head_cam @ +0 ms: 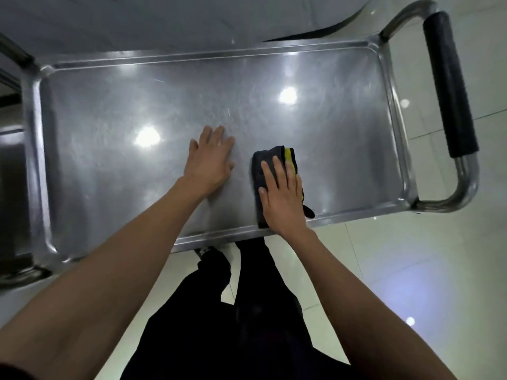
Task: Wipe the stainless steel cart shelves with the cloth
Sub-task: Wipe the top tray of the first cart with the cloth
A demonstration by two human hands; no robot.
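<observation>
Stainless steel forms the top shelf of the cart, a shallow tray with a raised rim on all sides. To the left of the left hand lies a long run of bare shelf reaching to the left rim. The left hand rests flat on the metal, fingers straight and spread, holding nothing; it appears to brace the cart. Just beside it to the right, the right hand presses flat on the folded dark cloth with its yellow stripe, fingers extended rather than curled. The cloth sits against the near rim. The step in hand is judged to be wiping the top shelf. Right of the right hand, open shelf runs to the right rim, with the black-gripped push handle beyond. The next stroke calls for steady downward pressure and a stop short of the rim.
</observation>
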